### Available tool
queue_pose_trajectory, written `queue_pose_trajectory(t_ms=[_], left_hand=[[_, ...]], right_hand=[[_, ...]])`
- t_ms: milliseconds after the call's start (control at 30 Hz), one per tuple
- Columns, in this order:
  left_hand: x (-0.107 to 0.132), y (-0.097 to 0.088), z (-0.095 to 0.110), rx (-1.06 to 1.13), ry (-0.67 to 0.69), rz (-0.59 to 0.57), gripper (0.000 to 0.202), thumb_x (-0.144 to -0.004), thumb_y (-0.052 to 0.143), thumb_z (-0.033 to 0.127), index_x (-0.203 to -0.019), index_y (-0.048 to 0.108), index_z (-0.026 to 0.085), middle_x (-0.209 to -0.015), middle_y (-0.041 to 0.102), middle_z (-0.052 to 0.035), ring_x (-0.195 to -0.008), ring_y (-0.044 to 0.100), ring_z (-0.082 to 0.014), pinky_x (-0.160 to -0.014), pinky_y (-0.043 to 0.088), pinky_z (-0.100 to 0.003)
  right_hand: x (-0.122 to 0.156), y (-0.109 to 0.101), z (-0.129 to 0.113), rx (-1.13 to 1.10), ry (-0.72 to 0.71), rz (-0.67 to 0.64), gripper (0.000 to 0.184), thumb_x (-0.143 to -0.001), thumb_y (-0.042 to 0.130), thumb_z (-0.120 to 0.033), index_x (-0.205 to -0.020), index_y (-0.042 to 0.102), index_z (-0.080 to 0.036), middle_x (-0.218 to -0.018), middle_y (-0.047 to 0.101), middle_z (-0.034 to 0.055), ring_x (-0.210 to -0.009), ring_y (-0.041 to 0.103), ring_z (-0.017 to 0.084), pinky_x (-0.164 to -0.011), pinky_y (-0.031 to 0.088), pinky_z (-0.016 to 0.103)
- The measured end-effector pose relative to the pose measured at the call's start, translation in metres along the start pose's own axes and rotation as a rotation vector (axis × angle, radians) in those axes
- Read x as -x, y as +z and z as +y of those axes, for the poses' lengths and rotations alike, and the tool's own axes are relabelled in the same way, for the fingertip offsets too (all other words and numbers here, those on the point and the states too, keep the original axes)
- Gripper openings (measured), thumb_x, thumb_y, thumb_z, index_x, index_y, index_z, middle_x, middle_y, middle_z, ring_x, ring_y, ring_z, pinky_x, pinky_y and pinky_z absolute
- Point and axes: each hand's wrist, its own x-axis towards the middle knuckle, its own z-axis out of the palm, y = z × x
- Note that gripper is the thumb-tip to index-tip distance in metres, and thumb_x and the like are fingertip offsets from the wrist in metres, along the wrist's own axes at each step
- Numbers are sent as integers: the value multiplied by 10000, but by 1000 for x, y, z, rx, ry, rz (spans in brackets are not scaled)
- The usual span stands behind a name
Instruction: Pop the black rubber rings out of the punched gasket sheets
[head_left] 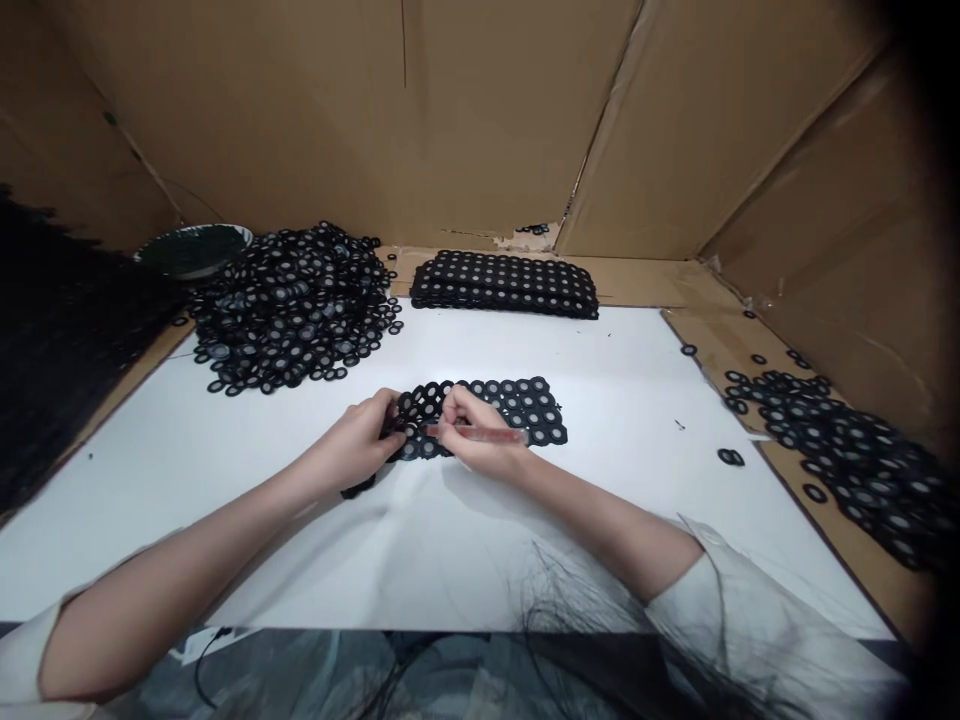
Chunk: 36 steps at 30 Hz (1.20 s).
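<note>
A flat sheet of joined black rings with grey centres (540, 408) lies in the middle of the white work surface. My left hand (367, 435) is closed on the sheet's left edge, thumb at the front and fingertips behind it. In my right hand (472, 430), over the middle of the sheet, is a slim pen-like tool with a see-through reddish handle (487, 434). Its tip points left, toward my left fingers, and I cannot make out its end. A small black piece (358, 488) shows under my left wrist. My hands cover part of the sheet.
A large heap of loose black rings (292, 310) stands at the back left, with a bowl of dark green stuff (195, 250) behind it. A stack of finished-looking ring sheets (506, 283) lies at the back. More loose rings (862, 465) lie right, beside the cardboard walls (480, 130).
</note>
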Motion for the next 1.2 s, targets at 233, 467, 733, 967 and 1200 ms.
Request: queue_pose_trajectory(t_ms=[233, 467, 733, 967, 1200], left_hand=[[-5, -2, -8, -196, 10, 65, 190, -770, 358, 286, -602, 315, 208, -612, 503, -23, -605, 504, -184, -527, 323, -275], [-1, 0, -4, -13, -45, -7, 175, -674, 498, 331, -743, 411, 196, -645, 540, 2, -610, 517, -181, -511, 340, -256], [15, 8, 9, 174, 1, -24, 302, -701, 462, 262, -995, 438, 201, -755, 617, -3, -673, 552, -177, -591, 383, -263], [-5, -13, -10, 37, -38, -95, 223, -704, 466, 400, -686, 504, 182, -667, 589, -12, -611, 529, -174, -527, 365, -256], [-3, -23, -18, -417, 131, 295, 636, -648, 571, 441, -1198, 384, 184, -1156, 492, -108, -1066, 413, -306, -851, 310, -429]], right_hand=[[4, -4, -2, 39, 28, -69, 122, -679, 418, -157, -670, 307, -205, -620, 403, -39, -513, 352, 73, -491, 285, 221], [5, -1, -2, 145, -38, -87, 103, -697, 405, -156, -687, 315, -205, -608, 405, -46, -498, 358, 68, -515, 297, 223], [4, 7, 1, 211, -139, -51, 101, -706, 397, -132, -705, 327, -205, -588, 398, -54, -508, 377, 74, -522, 286, 220], [1, 2, 5, -164, 29, 3, 87, -734, 411, -175, -713, 336, -214, -673, 461, -28, -565, 473, 93, -505, 333, 218], [-4, 5, 10, -187, 75, 213, 86, -750, 437, -246, -719, 363, -216, -674, 474, -23, -602, 502, 113, -522, 385, 237]])
